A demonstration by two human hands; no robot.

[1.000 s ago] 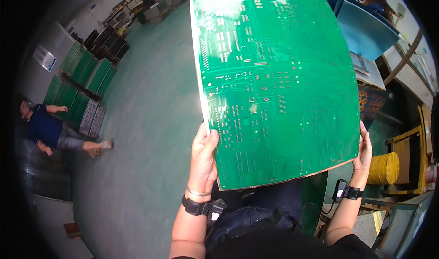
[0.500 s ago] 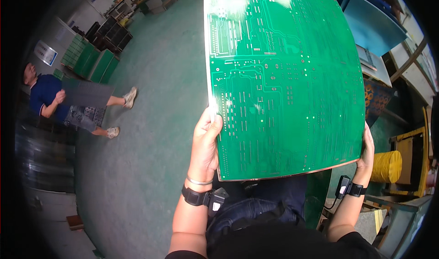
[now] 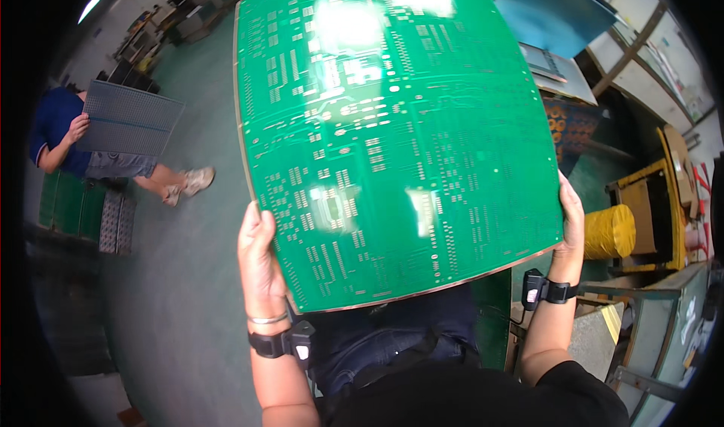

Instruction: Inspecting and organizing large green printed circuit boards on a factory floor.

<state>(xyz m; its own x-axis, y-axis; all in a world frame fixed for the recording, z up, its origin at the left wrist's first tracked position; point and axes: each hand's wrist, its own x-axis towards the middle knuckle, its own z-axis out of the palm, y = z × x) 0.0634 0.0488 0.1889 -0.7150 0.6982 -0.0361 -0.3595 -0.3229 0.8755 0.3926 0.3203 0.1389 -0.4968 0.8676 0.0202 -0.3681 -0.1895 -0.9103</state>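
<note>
My left hand [image 3: 260, 265] grips the near-left edge of the big green circuit board [image 3: 396, 140], my right hand [image 3: 571, 227] clasps its right edge, board upright before me; yellow roll [image 3: 612, 231] sits right.

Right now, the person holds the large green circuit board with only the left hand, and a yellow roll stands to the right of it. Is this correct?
Not quite. In the head view both hands hold the green circuit board: the left hand grips its left edge and the right hand its right edge. The rest is right: the yellow roll stands to the right of the board.
</note>
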